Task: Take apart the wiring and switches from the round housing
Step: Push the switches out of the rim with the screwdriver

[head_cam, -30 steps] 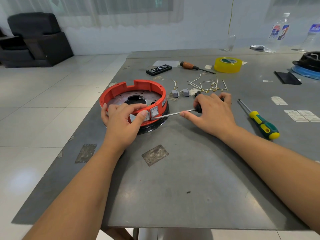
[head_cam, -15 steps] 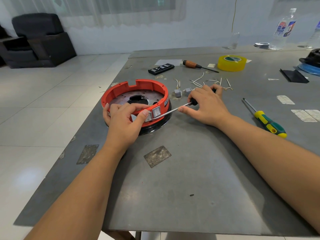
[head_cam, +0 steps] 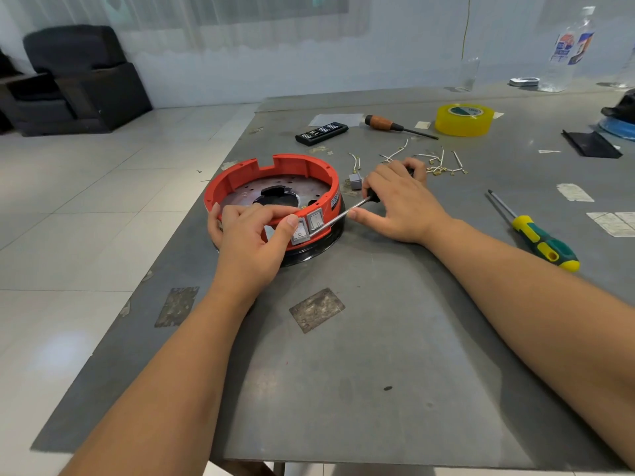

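Note:
A round red housing [head_cam: 240, 173] with a metal plate inside sits on the grey table [head_cam: 378, 372]. Two grey rocker switches [head_cam: 309, 225] are set in its near wall. My left hand [head_cam: 251, 231] grips the near rim, its thumb on the left switch. My right hand [head_cam: 400, 201] holds a black-handled screwdriver [head_cam: 340, 214]; the shaft's tip is at the right switch's edge. Loose white wires [head_cam: 433, 161] with brass terminals and a small grey switch [head_cam: 355, 182] lie behind my right hand.
A green-yellow screwdriver [head_cam: 539, 235] lies to the right. At the back are a wooden-handled screwdriver [head_cam: 388, 124], a black remote [head_cam: 321, 132], a yellow tape roll [head_cam: 464, 119], a plastic bottle [head_cam: 567, 46] and a black flat piece [head_cam: 591, 144]. The table's left edge is close to the housing.
My right hand has shifted slightly left and back, tilting the screwdriver steeper against the right switch. My left hand keeps its grip on the rim.

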Motion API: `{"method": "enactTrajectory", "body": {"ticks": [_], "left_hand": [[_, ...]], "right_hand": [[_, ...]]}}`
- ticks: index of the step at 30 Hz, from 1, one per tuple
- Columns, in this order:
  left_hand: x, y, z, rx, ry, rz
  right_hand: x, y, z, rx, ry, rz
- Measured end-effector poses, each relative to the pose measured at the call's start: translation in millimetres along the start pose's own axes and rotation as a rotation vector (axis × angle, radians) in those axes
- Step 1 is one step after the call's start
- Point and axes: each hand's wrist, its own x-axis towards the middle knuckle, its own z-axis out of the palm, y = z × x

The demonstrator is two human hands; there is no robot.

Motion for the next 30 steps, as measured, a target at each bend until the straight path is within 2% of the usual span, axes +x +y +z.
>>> {"method": "enactTrajectory", "body": {"ticks": [10, 24, 27, 30], "left_hand": [[-1, -1, -1, -0.034, 0.021, 0.021], [-5, 5, -5, -0.077, 0.041, 0.013], [-5, 5, -5, -0.061, 0.034, 0.007], [-4, 4, -5, -0.059, 0.032, -0.005]], "right_hand": [[-19, -2, -12, -0.067, -0.005, 0.064], [-72, -22, -31, -0.172, -0.064, 0.363], [-75, -22, -35, -0.179, -0.083, 0.369], [-76, -23, -37, -0.209, -0.137, 0.288]]}}
